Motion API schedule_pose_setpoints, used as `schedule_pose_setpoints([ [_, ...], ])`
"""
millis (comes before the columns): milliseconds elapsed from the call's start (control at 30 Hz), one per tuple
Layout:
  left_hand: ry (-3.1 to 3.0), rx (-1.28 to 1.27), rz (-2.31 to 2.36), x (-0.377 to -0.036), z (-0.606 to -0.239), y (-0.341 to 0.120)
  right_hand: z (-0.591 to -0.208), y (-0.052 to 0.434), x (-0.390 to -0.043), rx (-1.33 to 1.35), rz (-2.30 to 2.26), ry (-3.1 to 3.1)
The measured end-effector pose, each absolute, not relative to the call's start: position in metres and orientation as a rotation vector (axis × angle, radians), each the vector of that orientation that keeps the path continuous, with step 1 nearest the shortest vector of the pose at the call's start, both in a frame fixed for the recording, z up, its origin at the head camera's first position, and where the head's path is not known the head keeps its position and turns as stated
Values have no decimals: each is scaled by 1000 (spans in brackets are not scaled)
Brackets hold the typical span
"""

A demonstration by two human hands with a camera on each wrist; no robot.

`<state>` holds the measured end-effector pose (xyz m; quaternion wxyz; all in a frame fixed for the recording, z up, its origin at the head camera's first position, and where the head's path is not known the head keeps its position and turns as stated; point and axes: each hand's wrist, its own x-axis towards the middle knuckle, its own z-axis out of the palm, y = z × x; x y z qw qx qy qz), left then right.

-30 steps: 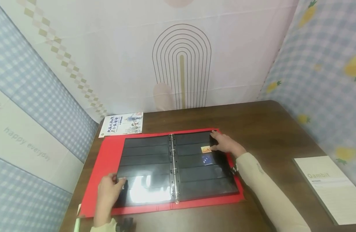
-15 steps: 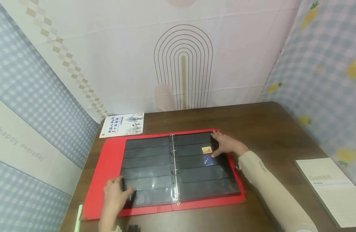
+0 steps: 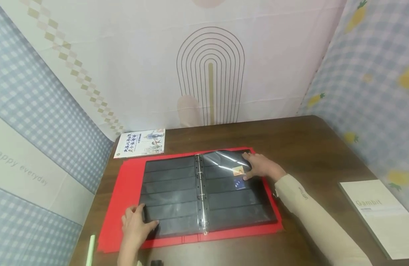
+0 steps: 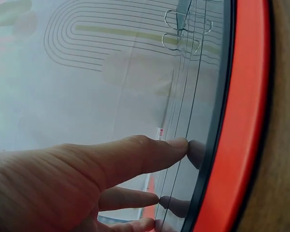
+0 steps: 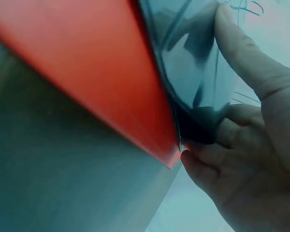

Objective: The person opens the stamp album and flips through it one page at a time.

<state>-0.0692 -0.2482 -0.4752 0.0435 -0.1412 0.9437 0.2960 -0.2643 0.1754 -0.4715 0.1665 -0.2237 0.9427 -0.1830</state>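
Note:
A red ring-binder stamp album (image 3: 119,192) lies spread flat on the table, with black pocket pages on both sides of its metal rings (image 3: 201,184). On the right page (image 3: 231,212) are an orange-yellow stamp (image 3: 238,170) and a dark blue stamp (image 3: 238,183). My right hand (image 3: 260,165) holds that page's far outer corner, thumb on top beside the stamps and fingers curled at the edge. Bright glare streaks cross the page there, and it bows slightly. My left hand (image 3: 135,226) rests on the left page's (image 3: 171,199) near outer edge, thumb and extended fingertips touching the glossy surface.
An illustrated booklet (image 3: 139,143) lies behind the album's far left corner. A pale "Gambit" notebook (image 3: 381,218) lies at the right, and a light green stick-like thing (image 3: 90,249) at the near left. Patterned cloth (image 3: 141,74) stands behind the table.
My right thumb has slid from the orange stamp toward the blue one, and the right page's far part now bows with glare. My left hand has shifted slightly right and nearer along the left page.

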Motion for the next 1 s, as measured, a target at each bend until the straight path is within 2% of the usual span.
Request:
schedule_pose_setpoints([
  [667,2832,-453,915,-70,-475,-248,-450,174,-260,-658,-723,2770],
  [1000,2845,-466,903,-69,-475,-247,-449,169,-255,-494,-817,2782],
])
